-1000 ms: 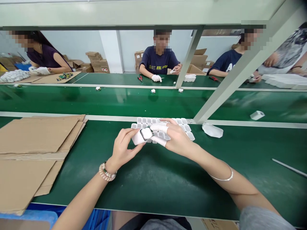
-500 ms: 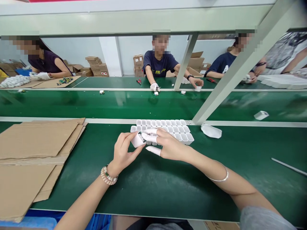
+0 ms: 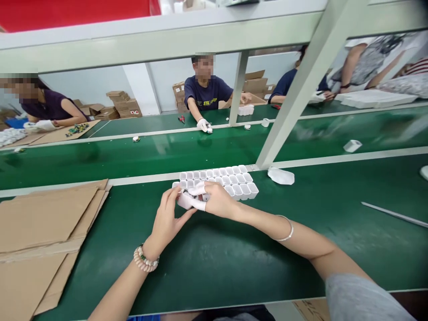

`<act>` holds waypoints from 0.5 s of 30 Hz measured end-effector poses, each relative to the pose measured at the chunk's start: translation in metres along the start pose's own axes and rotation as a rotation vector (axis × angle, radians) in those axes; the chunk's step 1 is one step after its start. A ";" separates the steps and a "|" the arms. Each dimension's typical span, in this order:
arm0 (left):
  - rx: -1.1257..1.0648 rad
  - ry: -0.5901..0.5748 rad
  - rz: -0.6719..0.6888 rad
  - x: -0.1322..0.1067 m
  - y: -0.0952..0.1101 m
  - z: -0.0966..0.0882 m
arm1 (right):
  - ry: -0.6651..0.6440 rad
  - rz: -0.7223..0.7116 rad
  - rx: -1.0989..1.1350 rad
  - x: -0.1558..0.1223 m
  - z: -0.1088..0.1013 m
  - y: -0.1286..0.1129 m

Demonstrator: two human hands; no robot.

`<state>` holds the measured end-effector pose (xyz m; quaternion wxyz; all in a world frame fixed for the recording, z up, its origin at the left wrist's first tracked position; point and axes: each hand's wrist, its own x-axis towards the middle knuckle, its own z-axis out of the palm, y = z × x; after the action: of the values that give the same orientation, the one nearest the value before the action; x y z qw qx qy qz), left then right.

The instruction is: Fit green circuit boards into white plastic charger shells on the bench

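Between thumb and fingers, my left hand [image 3: 167, 223] grips a small white plastic casing [image 3: 184, 201], tilted with its open end up and toward the right. A dark bit of a part shows at that opening. My right hand [image 3: 221, 200], with white finger cots on its fingertips, is closed at the casing's mouth. What lies between its fingers is mostly hidden. Right behind both hands stand rows of like white casings [image 3: 245, 191], open side up, on the green bench [image 3: 234, 263]. My hands cover part of the front row.
Flattened cardboard [image 3: 36, 223] lies on the left. A white curved piece [image 3: 281, 175] and a thin metal strip [image 3: 394, 214] are on the right. A slanted post [image 3: 290, 98] rises behind the casings. Past the green belt [image 3: 160, 156], which carries small parts, a co-worker [image 3: 207, 91] sits.
My right thumb and fingers have closed in on the casing's opening. My left hand keeps its hold. The view has tilted and shifted, and the co-worker opposite has drawn one hand back from a white piece.
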<state>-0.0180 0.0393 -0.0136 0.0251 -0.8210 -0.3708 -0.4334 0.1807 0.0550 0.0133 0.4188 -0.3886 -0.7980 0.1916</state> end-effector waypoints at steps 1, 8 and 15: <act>-0.003 -0.010 -0.028 0.001 -0.002 -0.001 | 0.013 0.044 0.011 0.005 -0.005 0.006; 0.086 0.107 -0.113 0.008 -0.025 -0.010 | 0.139 0.412 -0.458 0.051 -0.081 0.086; 0.100 0.020 -0.132 0.005 -0.040 0.000 | 0.060 0.703 -0.675 0.040 -0.107 0.149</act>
<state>-0.0416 0.0715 -0.0213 0.0411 -0.7881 -0.4449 -0.4233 0.3229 0.1771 0.0014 0.2024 -0.7540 -0.6235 0.0407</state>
